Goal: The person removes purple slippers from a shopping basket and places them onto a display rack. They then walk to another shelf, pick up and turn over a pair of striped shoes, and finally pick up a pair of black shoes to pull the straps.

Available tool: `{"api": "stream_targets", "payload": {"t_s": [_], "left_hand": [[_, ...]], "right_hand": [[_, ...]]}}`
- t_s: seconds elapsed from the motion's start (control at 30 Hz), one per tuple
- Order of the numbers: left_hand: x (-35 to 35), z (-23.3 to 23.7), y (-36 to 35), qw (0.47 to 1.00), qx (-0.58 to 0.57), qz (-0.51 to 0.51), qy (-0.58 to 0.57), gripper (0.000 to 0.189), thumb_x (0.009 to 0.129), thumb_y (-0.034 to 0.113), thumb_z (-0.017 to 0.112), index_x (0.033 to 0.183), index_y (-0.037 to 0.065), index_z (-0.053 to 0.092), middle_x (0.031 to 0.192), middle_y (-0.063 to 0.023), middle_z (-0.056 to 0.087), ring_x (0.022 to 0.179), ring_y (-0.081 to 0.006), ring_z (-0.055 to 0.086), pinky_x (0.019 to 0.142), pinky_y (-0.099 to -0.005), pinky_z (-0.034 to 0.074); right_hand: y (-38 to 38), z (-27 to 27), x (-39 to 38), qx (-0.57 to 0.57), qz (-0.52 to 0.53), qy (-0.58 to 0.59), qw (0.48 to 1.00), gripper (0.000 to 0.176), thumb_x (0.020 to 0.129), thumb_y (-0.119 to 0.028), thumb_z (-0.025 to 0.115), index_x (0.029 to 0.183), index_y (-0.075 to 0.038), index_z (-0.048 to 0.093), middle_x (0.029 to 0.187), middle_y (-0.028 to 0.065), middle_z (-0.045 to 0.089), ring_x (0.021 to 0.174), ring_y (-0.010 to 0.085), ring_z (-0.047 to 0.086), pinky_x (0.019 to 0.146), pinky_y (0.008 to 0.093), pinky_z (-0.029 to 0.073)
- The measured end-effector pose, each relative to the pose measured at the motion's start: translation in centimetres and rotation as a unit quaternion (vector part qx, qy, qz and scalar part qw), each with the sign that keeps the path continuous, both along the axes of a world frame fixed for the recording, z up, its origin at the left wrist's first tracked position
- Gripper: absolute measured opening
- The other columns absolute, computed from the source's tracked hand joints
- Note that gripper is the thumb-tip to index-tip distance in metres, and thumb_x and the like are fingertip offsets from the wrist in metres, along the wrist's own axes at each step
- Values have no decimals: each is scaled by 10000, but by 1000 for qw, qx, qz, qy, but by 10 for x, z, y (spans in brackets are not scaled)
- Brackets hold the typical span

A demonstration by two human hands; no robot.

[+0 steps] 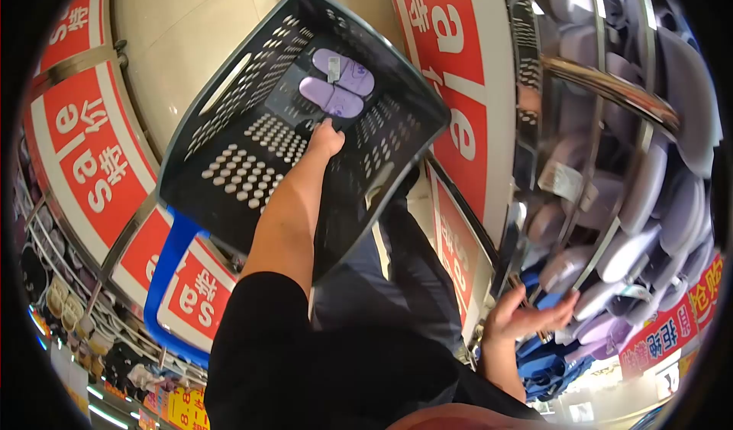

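Observation:
A pair of light purple slippers point(336, 83) with a white tag is inside the dark grey shopping basket point(229, 151). My left hand point(327, 137) reaches down into the basket, its fingers closed at the near end of the slippers; the fingertips are partly hidden. Off to the right, my right hand point(527, 319) is open, with thumb and fingers apart and nothing visibly held. Its fingertips are beside the lower hanging slippers point(565, 268) on the metal display rack point(611, 90).
The basket's blue handle point(164, 277) hangs toward the lower left. Red-and-white sale signs point(458, 71) line the shelf edges on both sides. Pale floor tiles point(191, 18) show beyond the basket. More footwear point(65, 304) stands on shelves at the far left.

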State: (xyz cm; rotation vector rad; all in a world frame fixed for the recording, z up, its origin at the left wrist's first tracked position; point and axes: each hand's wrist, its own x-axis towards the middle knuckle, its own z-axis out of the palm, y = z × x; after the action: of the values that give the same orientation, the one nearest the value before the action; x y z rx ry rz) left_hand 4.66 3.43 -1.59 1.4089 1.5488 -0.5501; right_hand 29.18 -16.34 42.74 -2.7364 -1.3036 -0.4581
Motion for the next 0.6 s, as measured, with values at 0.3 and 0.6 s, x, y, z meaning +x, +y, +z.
{"api": "stream_targets", "payload": {"t_s": [0.3, 0.6], "left_hand": [[-5, -162, 26, 988, 58, -110, -93, 400, 779, 251, 749, 1047, -24, 637, 1153, -263, 629, 1122, -408, 588, 1018, -422, 467], [2, -117, -4, 977, 140, 142, -68, 288, 764, 252, 777, 856, 23, 628, 884, -197, 688, 880, -351, 672, 824, -403, 521]], "right_hand": [[2, -4, -1, -48, 10, -17, 999, 753, 979, -272, 559, 1514, 111, 193, 1554, 286, 180, 1463, 408, 223, 1204, 501, 168], [-1, -5, -1, -50, -9, -43, 998, 877, 926, -443, 580, 1487, 137, 236, 1515, 316, 252, 1419, 391, 214, 1170, 531, 122]]}}
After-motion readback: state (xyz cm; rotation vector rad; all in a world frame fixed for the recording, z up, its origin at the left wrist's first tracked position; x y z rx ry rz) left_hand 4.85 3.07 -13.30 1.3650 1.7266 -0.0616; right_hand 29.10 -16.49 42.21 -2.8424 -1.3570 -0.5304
